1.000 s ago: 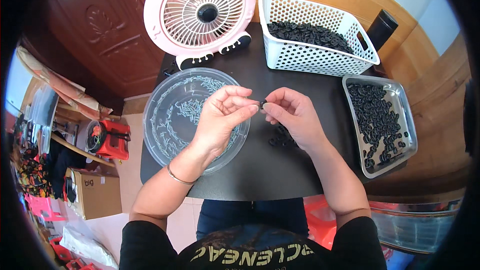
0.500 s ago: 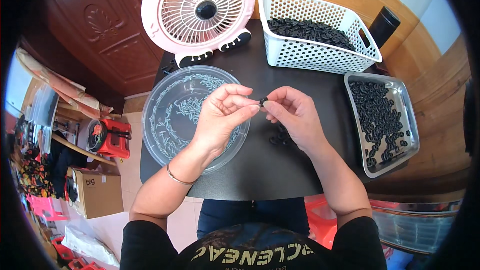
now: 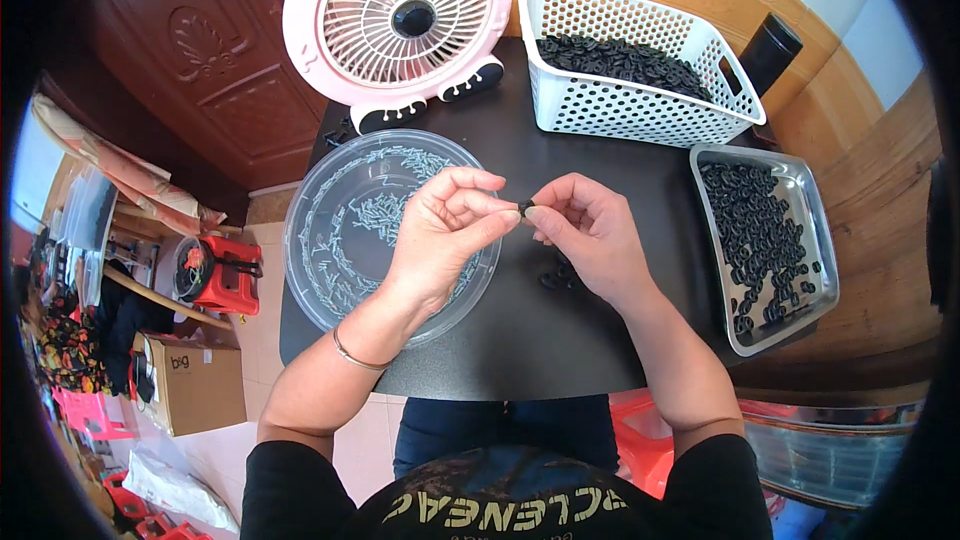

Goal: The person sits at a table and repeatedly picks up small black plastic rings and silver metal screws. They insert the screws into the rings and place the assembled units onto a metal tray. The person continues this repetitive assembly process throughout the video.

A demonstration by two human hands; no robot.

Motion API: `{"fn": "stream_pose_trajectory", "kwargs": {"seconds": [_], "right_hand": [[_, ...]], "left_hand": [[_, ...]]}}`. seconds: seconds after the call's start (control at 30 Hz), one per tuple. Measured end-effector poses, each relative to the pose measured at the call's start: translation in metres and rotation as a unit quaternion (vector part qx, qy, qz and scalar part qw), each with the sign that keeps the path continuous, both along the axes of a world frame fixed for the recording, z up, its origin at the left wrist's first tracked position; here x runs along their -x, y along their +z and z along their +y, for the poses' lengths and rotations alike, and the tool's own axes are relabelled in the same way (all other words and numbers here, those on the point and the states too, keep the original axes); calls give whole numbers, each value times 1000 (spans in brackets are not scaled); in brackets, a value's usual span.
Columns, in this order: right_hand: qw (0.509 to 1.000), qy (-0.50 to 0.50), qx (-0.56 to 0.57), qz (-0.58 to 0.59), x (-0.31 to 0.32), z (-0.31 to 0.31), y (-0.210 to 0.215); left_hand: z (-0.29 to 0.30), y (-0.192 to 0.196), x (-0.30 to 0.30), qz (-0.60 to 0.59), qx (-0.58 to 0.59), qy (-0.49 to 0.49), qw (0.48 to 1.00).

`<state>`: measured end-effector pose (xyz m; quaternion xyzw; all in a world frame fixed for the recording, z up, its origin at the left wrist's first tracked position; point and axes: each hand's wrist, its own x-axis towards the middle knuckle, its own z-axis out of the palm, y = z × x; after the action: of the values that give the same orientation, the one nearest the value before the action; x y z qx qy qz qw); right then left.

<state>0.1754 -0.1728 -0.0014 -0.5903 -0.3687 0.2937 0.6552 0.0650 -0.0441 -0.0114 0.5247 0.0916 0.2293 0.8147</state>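
Note:
Over the middle of the table, my left hand [image 3: 428,235] and my right hand [image 3: 598,238] meet fingertip to fingertip. Between the right thumb and forefinger is a small black plastic piece [image 3: 525,207]. The left thumb and forefinger are pinched against its left side; whatever they grip is hidden. Beneath my left hand and forearm stands a clear round tub [image 3: 375,262] of small silvery screw-like pins [image 3: 378,216]. A few loose black pieces [image 3: 556,279] lie on the tabletop under my right hand, partly covered by it.
A pink fan [image 3: 412,18] stands at the back left. Behind my right hand is a white perforated basket [image 3: 640,118] of black pieces, with a black cylinder [image 3: 770,52] beside it. A metal tray [image 3: 830,250] of black rings sits on the dark table's [image 3: 510,365] right side.
Both hands stay in nearly the same place. The small black piece has turned slightly between the fingertips.

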Motion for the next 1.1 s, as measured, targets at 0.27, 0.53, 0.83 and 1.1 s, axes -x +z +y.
{"fn": "stream_pose_trajectory", "kwargs": {"seconds": [0.27,0.53,0.83,1.1], "right_hand": [[999,-14,18,-44,0,1,-7],[998,-16,10,55,-2,2,-3],[1000,-19,5,12,-2,3,-7],[1000,-10,2,18,-2,3,-12]], "left_hand": [[-3,3,2,18,-146,44,988],[-2,6,-3,44,-114,45,992],[0,3,-1,85,-148,-2,985],[-2,2,0,61,-211,34,975]]}}
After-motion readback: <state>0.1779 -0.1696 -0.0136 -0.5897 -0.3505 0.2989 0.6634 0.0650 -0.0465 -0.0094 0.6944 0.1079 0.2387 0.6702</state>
